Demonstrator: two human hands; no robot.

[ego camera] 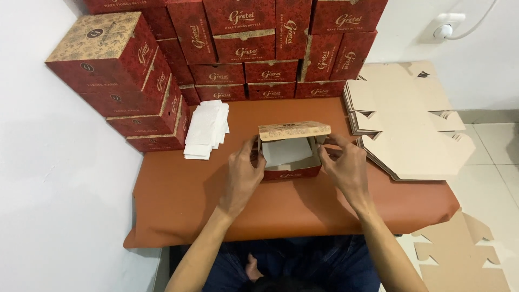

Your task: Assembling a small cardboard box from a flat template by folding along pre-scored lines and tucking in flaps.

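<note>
Box (291, 156), a small red carton with a patterned tan lid flap, sat open on the brown table (178, 205), near its middle, directly in front of you. Judged by its thin walls, it was light and only moderately stiff; the panels would buckle under a hard squeeze, and the printed surface looked smooth enough to slip. You were best placed taking it by the two side walls, close to the corners, where the folds gave strength. A white paper sheet (285, 151) lay inside it. Your left hand (241, 176) pressed the left wall, fingers curled around the edge, thumb near the top. Your right hand (346, 166) held the right wall likewise, fingertips pinching at the upper corner. Both hands were closed on the carton, which lay between them. Stacked red boxes (243, 48) stood behind, flat cardboard blanks (411, 124) to the right.
</note>
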